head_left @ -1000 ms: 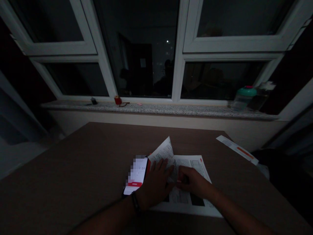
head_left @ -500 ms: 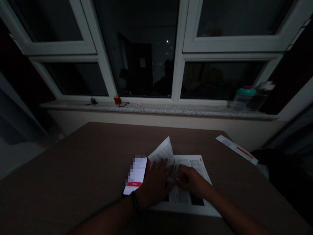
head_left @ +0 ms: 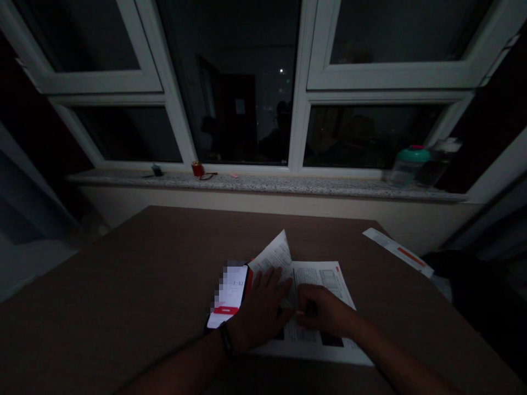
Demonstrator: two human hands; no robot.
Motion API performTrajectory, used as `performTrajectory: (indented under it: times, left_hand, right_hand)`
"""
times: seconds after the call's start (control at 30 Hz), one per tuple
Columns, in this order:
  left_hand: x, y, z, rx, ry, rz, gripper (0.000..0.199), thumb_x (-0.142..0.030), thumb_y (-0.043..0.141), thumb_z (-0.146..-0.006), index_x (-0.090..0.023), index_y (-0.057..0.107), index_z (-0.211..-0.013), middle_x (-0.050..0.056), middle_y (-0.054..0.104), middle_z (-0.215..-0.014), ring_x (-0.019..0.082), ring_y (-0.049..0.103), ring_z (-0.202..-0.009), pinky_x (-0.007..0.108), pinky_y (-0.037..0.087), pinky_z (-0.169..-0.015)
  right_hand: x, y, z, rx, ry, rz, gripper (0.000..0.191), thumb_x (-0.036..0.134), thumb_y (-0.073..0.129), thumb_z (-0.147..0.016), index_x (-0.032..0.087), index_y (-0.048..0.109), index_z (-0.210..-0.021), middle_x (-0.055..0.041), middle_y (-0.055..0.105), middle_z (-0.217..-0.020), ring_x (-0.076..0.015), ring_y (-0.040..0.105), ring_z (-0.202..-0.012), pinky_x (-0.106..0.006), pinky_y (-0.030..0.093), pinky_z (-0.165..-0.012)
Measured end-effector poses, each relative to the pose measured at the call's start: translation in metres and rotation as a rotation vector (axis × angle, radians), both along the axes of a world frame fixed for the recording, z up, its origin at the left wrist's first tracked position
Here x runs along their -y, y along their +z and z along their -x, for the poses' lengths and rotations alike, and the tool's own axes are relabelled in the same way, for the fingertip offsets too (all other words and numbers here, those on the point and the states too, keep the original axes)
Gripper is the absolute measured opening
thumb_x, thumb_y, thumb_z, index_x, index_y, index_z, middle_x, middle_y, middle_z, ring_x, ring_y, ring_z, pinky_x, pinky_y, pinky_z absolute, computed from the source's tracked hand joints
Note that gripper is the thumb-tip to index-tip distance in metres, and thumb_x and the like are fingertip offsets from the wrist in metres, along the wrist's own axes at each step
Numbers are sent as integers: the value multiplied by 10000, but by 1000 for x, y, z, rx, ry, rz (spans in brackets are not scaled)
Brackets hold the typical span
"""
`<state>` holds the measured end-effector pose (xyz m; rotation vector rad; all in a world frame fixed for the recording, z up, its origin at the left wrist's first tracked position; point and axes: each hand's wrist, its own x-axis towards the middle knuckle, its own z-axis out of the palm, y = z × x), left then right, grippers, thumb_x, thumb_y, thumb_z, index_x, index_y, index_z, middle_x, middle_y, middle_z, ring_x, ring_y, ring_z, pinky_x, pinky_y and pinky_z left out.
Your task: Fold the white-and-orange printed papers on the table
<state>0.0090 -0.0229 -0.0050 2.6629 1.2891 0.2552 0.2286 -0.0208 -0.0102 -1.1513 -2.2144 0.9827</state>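
While the left hand (head_left: 263, 312) lies flat with its fingers spread on a printed paper sheet (head_left: 317, 280), the right hand (head_left: 323, 312) curls its fingers over the sheet's center, though whether they pinch the paper cannot be told. One part of the sheet stands folded up in a tilted flap (head_left: 274, 255) under the left fingertips. The sheet's small print is too fine to read. A black wristband (head_left: 226, 341) circles the left wrist. Just beside the left hand, a smartphone (head_left: 228, 296) shows what looks like 3:52 above a red bar, its top pixelated. Both lie on a brown table (head_left: 123, 285). Near its far corner sits a paper slip (head_left: 397, 252) with an orange-red stripe. Beyond, a speckled stone windowsill (head_left: 263, 184) holds a small red object (head_left: 198, 169) and a plastic bottle (head_left: 407, 171) with a teal lid.
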Motion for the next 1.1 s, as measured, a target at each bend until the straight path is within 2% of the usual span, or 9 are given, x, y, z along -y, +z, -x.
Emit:
performTrajectory:
  times: [0.3,0.57,0.8,0.93,1.1]
  left_hand:
    - [1,3,0,14,-14,-8,636,-409,595,-912,-268,362,-1487,109,297,-1571,358,224,-1446,607,217,-1123]
    - [0,-4,3,40,-29,-52,645,-453,591,-915,-255,362,-1485,127,296,-1567,371,243,-1433,621,234,-1109]
    - [2,3,1,50,-36,-52,572,-441,609,-912,-259,437,-1427,109,374,-1523,356,317,-1389,580,270,-1102]
    - [2,9,-1,92,-58,-87,475,-389,589,-928,-241,487,-1368,98,489,-1407,317,431,-1279,510,327,-1072]
    - [2,17,-3,71,-88,-73,354,-311,592,-930,-218,541,-1267,71,584,-1195,273,507,-1127,434,387,-1000]
  right_hand:
    - [-12,-15,8,23,-265,-123,174,144,629,-762,209,470,-736,43,531,-686,-135,485,-644,-231,326,-576]
    - [-6,-11,5,-14,-172,-75,165,171,670,-741,209,510,-743,48,546,-679,-130,485,-626,-226,335,-563]
    - [-12,-16,2,-107,-297,-75,130,183,648,-787,207,529,-741,46,531,-658,-137,493,-617,-238,351,-565]
    - [-14,-20,0,-146,-324,-79,136,203,644,-806,210,529,-734,46,525,-651,-140,494,-621,-239,357,-566]
    - [-12,-16,1,-132,-310,-70,104,189,645,-797,212,548,-766,46,528,-661,-139,495,-621,-240,362,-566]
